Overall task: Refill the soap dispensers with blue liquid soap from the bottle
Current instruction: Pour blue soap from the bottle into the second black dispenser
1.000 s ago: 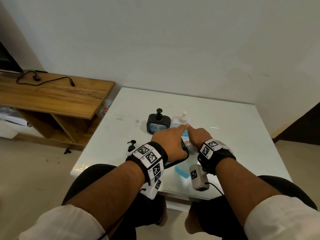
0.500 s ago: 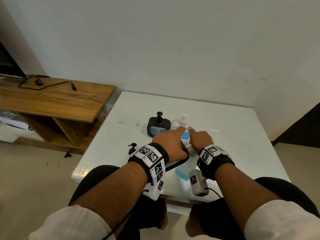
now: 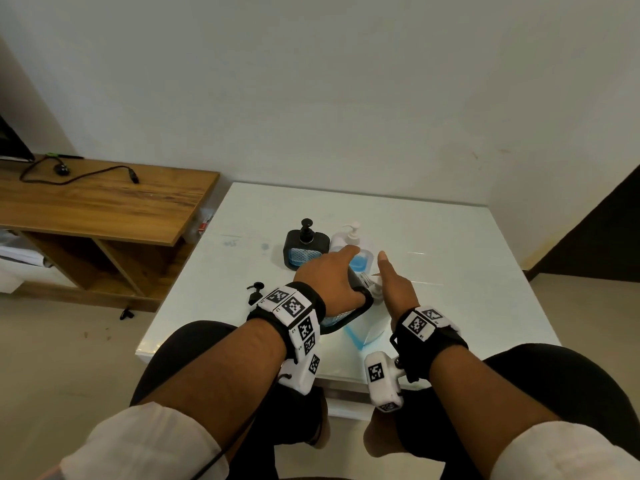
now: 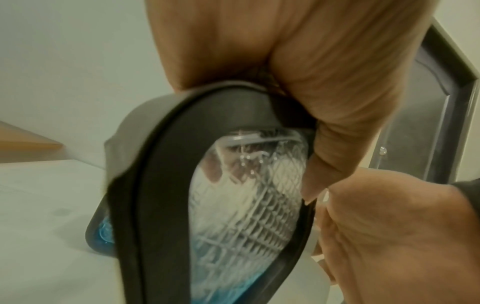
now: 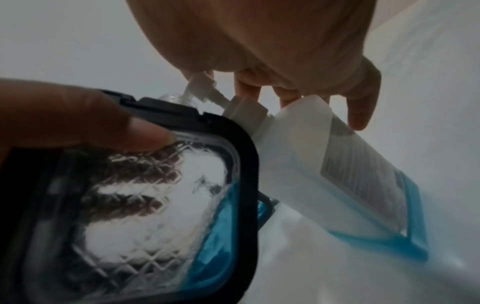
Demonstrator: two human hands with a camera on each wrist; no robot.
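Soap bottle (image 5: 337, 164): our right hand (image 3: 394, 292) is gripping it tilted into the black dispenser (image 5: 130, 205); left hand (image 3: 329, 282) is clasping that steady.

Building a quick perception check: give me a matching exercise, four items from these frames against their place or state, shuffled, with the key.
Items
1. black dispenser in the left hand
2. refill bottle
3. loose black pump
4. white pump bottle

States
A. lies alone on the white table, left of the hands
B. tipped, spout at the dispenser's opening, gripped by the right hand
C. stands upright at the back beside a second black dispenser
D. pump off, a little blue soap at its bottom

Pairs: 1-D, 2-B, 3-A, 4-C
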